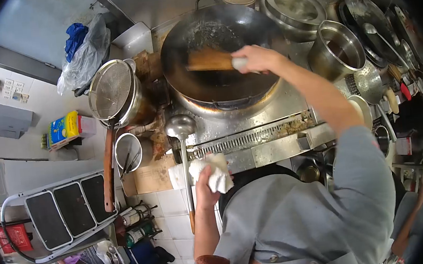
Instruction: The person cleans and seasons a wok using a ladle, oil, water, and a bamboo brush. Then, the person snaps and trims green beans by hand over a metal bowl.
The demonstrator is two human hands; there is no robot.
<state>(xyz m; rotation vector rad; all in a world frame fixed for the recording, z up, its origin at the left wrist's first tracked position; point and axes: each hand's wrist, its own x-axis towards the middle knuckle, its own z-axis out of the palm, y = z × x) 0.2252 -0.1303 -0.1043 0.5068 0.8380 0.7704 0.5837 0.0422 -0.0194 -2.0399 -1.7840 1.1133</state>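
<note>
Over a large dark wok [227, 87], my right hand [255, 59] grips the pale end of a brown bamboo brush [210, 61], whose bristles are blurred inside the wok. White suds or wet marks show on the wok's far wall. My left hand [206, 186] is closed on a crumpled white cloth [213, 172], in front of the stove edge. Just beside the cloth, a steel ladle [180, 127] lies with its bowl on the stove and its handle pointing toward me.
A mesh strainer [111, 91] rests on a pot at the left, above a small pot [128, 152] with utensils. Steel pots [336, 51] and lids crowd the right. A folding ladder [69, 212] stands lower left. Other people show at both lower corners.
</note>
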